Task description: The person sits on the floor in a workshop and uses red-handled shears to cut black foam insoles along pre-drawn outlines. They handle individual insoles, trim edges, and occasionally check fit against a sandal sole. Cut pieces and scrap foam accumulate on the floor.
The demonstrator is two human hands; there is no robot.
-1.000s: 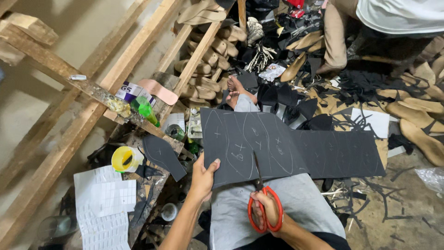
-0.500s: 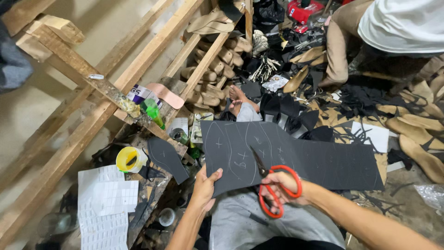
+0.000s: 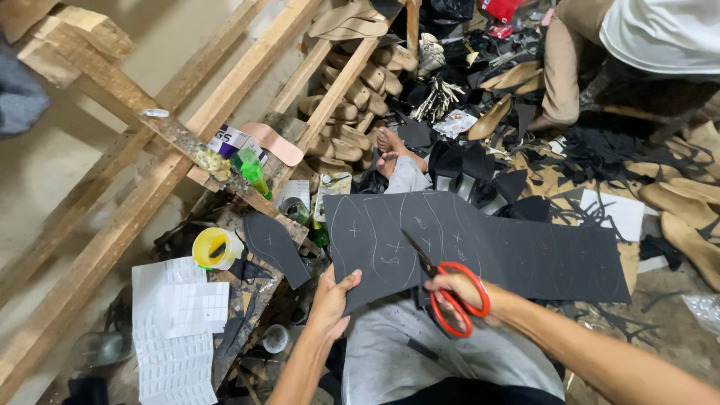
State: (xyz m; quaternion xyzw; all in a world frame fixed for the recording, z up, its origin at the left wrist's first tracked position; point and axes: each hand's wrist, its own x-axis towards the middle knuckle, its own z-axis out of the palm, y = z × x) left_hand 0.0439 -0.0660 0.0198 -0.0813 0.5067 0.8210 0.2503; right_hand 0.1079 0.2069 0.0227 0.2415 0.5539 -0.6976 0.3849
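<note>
The left hand (image 3: 332, 300) pinches the near left corner of a large black sheet (image 3: 480, 244) marked with pale sole outlines, thumb on top and fingers curled under. The right hand (image 3: 459, 289) is closed through the red handles of a pair of scissors (image 3: 442, 289), whose blades are partly open and bite into the sheet's near edge just right of the left hand. The sheet lies across the person's lap, over grey trousers (image 3: 409, 360), and stretches well off to the right of the right hand.

Left of the left hand, a cut black sole piece (image 3: 274, 246) rests on a cluttered wooden bench (image 3: 247, 322). Further left stands a yellow cup (image 3: 214, 248) with something dark inside; what it is cannot be told. A small round pot (image 3: 275, 338) sits below the left wrist, its contents unclear. White printed papers (image 3: 176, 330) lie at the far left. Beyond the hands, a green bottle (image 3: 251, 171) stands on a wooden beam (image 3: 180, 146), and wooden shoe lasts (image 3: 352, 97) fill a rack. Black offcuts (image 3: 600, 150) litter the floor past the sheet, near another person's trouser leg (image 3: 566, 67).
</note>
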